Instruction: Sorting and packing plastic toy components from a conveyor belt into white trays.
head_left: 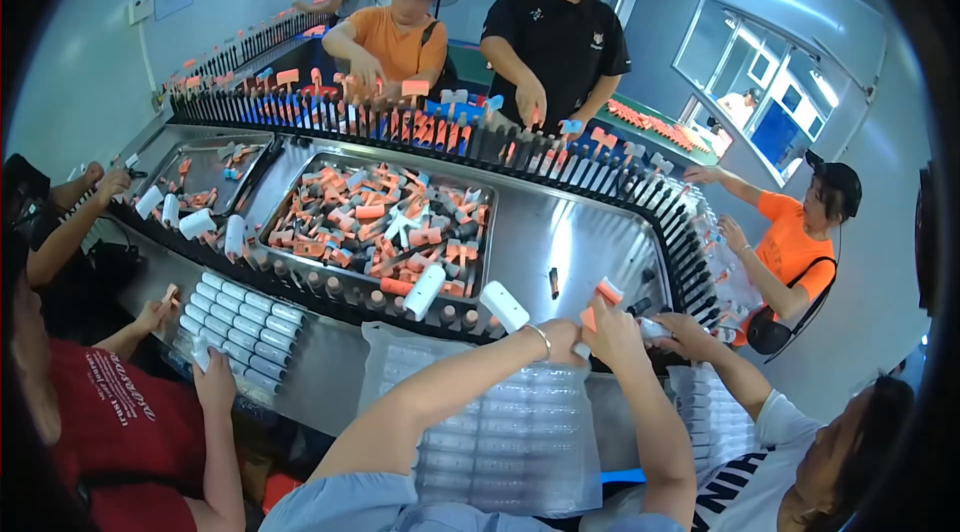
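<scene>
coral-coloured, smooth plastic makes the small curved piece (608, 291) in the head view, which is near the right part of the steel tabletop's (520, 222) near edge. the right hand (615, 332) has its fingers bent and pressed together, pinching this piece so that its curved end stands out above them. the left hand (567, 340), behind a thin metallic bracelet (540, 339), is just beside the right one; its fingers are mostly hidden, so i cannot tell if they hold something. above the hands, a slim dark piece (553, 282) lies on the shiny bare steel. left of it, a rectangular metal tray (490, 232) with rounded corners carries a loose heap of coral, grey and black pieces (380, 217). along the near edge, two glossy white rounded blocks (503, 306) stand tilted. below them, a wrinkled transparent plastic sheet (500, 432) covers pale, ribbed rows.
</scene>
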Tool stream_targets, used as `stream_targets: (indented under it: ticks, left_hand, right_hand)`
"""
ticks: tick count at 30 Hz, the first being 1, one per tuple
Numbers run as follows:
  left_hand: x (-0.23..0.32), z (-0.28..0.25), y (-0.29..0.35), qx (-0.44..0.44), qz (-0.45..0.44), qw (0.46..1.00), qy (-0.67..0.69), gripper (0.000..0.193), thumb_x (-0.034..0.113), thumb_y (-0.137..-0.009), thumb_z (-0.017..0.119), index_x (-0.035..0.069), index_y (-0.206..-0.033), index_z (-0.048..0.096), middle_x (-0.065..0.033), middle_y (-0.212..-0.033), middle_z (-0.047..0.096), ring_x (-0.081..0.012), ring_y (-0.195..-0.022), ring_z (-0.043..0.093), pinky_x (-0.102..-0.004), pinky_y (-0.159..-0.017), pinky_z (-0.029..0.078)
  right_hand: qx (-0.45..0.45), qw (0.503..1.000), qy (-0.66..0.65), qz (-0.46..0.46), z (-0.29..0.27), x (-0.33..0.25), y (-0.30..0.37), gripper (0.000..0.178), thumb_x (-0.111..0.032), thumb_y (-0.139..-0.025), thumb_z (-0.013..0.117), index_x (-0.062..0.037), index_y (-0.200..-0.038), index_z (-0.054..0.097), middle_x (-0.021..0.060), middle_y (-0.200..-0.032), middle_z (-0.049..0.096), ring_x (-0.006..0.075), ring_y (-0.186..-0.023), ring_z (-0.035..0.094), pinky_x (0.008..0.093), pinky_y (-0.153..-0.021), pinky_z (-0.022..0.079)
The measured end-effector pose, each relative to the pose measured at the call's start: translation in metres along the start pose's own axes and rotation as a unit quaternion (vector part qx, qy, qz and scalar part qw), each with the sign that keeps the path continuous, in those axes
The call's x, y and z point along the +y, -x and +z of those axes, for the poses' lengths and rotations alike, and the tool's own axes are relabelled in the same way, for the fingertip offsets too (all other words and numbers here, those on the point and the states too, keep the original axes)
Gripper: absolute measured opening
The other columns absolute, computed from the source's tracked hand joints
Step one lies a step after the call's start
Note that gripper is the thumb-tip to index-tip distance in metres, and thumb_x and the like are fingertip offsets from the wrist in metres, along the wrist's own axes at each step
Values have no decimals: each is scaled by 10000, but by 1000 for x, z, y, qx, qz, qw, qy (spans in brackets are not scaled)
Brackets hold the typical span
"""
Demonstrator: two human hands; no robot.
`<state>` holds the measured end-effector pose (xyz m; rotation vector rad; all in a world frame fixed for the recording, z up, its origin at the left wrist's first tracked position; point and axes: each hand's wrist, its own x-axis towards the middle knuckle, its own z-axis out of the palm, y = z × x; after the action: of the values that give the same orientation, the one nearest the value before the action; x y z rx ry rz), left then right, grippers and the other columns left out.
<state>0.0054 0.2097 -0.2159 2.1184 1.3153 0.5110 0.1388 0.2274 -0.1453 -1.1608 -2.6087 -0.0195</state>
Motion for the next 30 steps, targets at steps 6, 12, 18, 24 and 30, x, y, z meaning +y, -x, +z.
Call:
stream_targets:
  ticks: [6, 12, 18, 24, 30]
  left_hand:
    - [-17, -22, 30, 36, 1, 999, -26, 370, 319, -657, 675, 10, -857, 639, -194, -818, 630, -341, -816, 606, -416, -760, 469]
    - [-32, -62, 79, -12, -6, 998, -60, 326, 300, -668, 667, 30, -847, 632, -181, -856, 626, -334, -827, 600, -412, -744, 473]
    - [-30, -87, 137, 41, -36, 997, -50, 415, 303, -719, 653, 32, -1028, 588, -161, -930, 617, -320, -895, 585, -402, -787, 462]
    - [-35, -61, 196, 168, -35, 985, -30, 371, 363, -748, 653, 43, -909, 555, -170, -856, 616, -335, -820, 585, -418, -719, 461]
    - [-25, -52, 184, 56, -44, 997, -23, 403, 448, -790, 600, 68, -916, 553, -165, -748, 622, -353, -728, 611, -439, -657, 478]
  right_hand:
    - [-56, 997, -1, -60, -2, -22, -19, 249, -187, -738, 603, -55, -930, 515, 197, -646, 598, 384, -625, 610, 475, -554, 490]
    - [-18, 980, -76, -181, -169, -88, -51, 398, -180, -769, 603, -9, -1108, 484, 180, -793, 610, 256, -719, 642, 368, -597, 484]
    - [23, 998, -36, 34, -106, -43, -113, 436, -348, -794, 584, -9, -1057, 508, 191, -764, 624, 302, -711, 636, 372, -621, 486]
    - [-114, 982, -140, 57, -39, -40, -158, 443, -365, -771, 590, 16, -988, 526, 226, -812, 630, 356, -790, 622, 424, -705, 472]
    - [-161, 987, -6, 1, 8, -6, -172, 488, -400, -736, 616, 51, -921, 588, 263, -870, 621, 384, -871, 601, 430, -763, 467]
